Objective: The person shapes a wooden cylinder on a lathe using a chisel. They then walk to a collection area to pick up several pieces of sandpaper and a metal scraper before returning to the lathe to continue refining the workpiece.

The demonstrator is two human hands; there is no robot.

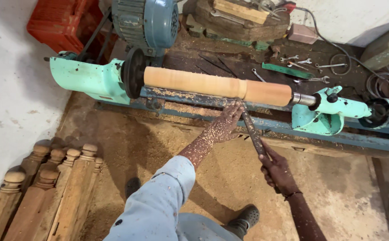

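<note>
Pale turned wood, a long round workpiece (216, 85), lies level in the green lathe (92, 78), held between the dark faceplate (134, 73) on the left and the tailstock (332, 109) on the right. Its right part is a shade thicker and more orange than the rest, with a step where the two meet. A long dark turning chisel (252, 134) runs up from lower right to that step, its tip meeting the wood from below and in front, at the rusty tool rest (190, 96).

Near the tip, the left hand (225, 125) lies over the blade by the rest, fingers spread and pressed down rather than wrapped round, the whole hand and forearm coated with sawdust. That arm reaches forward and up, nearly straight, from a light blue sleeve (163, 196). The right hand (277, 172) sits well back and lower, closed in a full fist round the chisel's handle end, a thin band on the wrist.

Sawdust (158, 147) covers the floor under the lathe. Spanners (312, 80) lie on the bench behind, a blue motor (147, 20) stands above the headstock, and turned wooden posts (47, 187) lean at lower left.
</note>
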